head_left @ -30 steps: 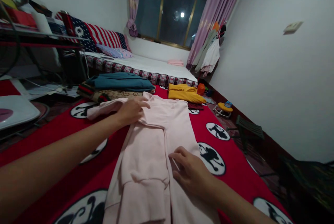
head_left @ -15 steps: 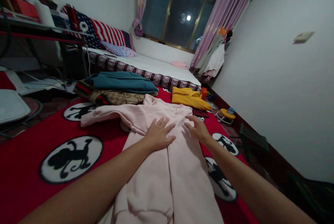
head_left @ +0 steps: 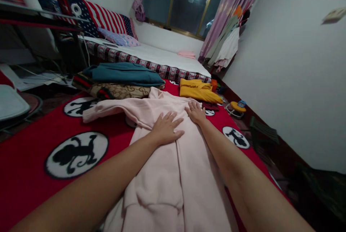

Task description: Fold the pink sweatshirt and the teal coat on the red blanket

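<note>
A pale pink sweatshirt lies spread on a red blanket printed with black figures in white circles. One sleeve stretches out to the left; the other side is folded in over the body. My left hand rests flat on the middle of the garment, fingers spread. Farther up, near the right shoulder, my right hand lies flat on the cloth with its fingers stretched out. Neither hand grips the fabric. The garment's lower end runs out of view at the bottom.
Behind the collar are a folded teal garment on a brown patterned one, and a folded yellow garment. Beyond stands a bed. A cluttered desk is at the left, a yellow stool at the right.
My right hand has moved up to the sweatshirt's right shoulder and flattened there from a curled pose. My left hand stays on the cloth. The view has tipped slightly down.
</note>
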A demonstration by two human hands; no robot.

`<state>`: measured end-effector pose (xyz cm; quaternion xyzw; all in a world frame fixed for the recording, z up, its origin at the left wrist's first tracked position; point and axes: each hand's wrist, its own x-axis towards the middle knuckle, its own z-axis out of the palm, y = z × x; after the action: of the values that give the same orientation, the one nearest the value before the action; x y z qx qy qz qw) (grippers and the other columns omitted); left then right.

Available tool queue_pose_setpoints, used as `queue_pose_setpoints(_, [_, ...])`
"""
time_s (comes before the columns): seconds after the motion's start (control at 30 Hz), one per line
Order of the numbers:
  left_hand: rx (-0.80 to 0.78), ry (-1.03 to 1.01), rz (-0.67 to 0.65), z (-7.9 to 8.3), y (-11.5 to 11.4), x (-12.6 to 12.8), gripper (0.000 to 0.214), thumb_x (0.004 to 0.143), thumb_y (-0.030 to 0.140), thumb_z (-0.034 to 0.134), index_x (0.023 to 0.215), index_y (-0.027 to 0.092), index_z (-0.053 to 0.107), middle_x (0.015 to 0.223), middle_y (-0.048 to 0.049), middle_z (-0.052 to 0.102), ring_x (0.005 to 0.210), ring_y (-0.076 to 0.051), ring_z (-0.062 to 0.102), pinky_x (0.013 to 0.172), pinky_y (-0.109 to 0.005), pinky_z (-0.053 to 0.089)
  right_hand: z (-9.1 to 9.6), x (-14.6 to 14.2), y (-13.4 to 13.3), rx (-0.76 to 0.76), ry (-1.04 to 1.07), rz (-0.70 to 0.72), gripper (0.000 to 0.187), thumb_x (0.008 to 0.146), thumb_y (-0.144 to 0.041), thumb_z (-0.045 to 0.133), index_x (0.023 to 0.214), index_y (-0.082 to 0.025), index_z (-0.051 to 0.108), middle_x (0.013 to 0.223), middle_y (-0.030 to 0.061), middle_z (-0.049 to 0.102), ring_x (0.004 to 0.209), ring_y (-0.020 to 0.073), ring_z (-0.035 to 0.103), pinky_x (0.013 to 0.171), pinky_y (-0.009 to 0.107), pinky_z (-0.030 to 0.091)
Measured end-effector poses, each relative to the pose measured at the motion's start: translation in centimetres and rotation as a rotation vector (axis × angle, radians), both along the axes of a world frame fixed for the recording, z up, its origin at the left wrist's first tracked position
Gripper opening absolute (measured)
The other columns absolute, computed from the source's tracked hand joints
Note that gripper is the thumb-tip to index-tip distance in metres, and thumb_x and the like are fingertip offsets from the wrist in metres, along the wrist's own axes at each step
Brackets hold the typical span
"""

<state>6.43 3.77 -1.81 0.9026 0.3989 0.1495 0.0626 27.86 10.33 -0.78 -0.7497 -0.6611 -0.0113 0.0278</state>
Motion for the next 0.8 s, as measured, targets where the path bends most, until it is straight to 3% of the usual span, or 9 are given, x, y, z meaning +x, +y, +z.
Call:
queue_pose_setpoints(0.2, [-0.017,0.04,-0.033,0.3,0.2,-0.2,0.063,0.092,0.061,0.038,0.147,0.03,0.037,0.157,-0.0093,0.028,0.145,-0.03,0.021,0.114,-0.056,0.014,-0.5,-0.7,-4.8,-0.046,0.043,-0.002,0.063,0.099,-0.053,0.02,0.154,-0.024,0.017,0.162,0.008,0.006,0.148,0.0302,0.003,0.113,0.063,0.009])
queue_pose_setpoints(0.43, [-0.004,0.05,-0.032,0.4,0.0,-0.4,0.062,0.093,0.061,0.036,0.147,0.03,0.037,0.157,-0.0098,0.029,0.145,-0.03,0.022,0.114,-0.055,0.016,0.6,-2.3,-14.3,-0.154,0.058,0.07,0.061,0.1,-0.045,0.024,0.154,-0.018,0.017,0.162,0.0126,0.008,0.149,0.0291,0.006,0.113,0.062,0.015])
queue_pose_setpoints(0.53, [0.029,0.044,-0.026,0.3,-0.3,-0.3,0.062,0.094,0.059,0.036,0.147,0.027,0.038,0.156,-0.0118,0.031,0.144,-0.03,0.024,0.114,-0.053,0.017,0.3,-3.8,-19.0,-0.032,0.064,0.137,0.062,0.099,-0.047,0.028,0.154,-0.019,0.017,0.161,0.0133,0.013,0.148,0.0269,0.01,0.113,0.058,0.02])
queue_pose_setpoints(0.6, [0.057,0.037,-0.019,0.1,-0.7,-0.3,0.062,0.094,0.058,0.035,0.147,0.025,0.038,0.156,-0.0135,0.031,0.144,-0.031,0.025,0.114,-0.052,0.018,-0.2,-4.9,-21.4,0.046,0.03,0.194,0.059,0.1,-0.044,0.028,0.153,-0.02,0.021,0.16,0.0118,0.018,0.148,0.0244,0.013,0.115,0.055,0.018])
queue_pose_setpoints(0.7, [0.06,0.034,0.006,-0.1,-1.7,-0.4,0.061,0.095,0.056,0.036,0.147,0.026,0.037,0.157,-0.0124,0.028,0.144,-0.032,0.024,0.115,-0.05,0.018,0.0,-5.7,-22.5,0.064,0.002,0.266,0.056,0.098,-0.039,0.033,0.149,-0.016,0.031,0.157,0.0131,0.028,0.146,0.0254,0.022,0.115,0.052,0.019])
queue_pose_setpoints(0.8, [0.045,0.019,0.004,-0.3,-3.4,-1.2,0.065,0.093,0.057,0.038,0.15,0.027,0.032,0.16,-0.0107,0.02,0.146,-0.033,0.017,0.116,-0.049,0.018,1.6,-5.8,-20.8,0.065,0.072,0.268,0.043,0.097,-0.036,0.038,0.129,-0.017,0.057,0.135,0.0133,0.058,0.125,0.0251,0.052,0.105,0.042,0.036])
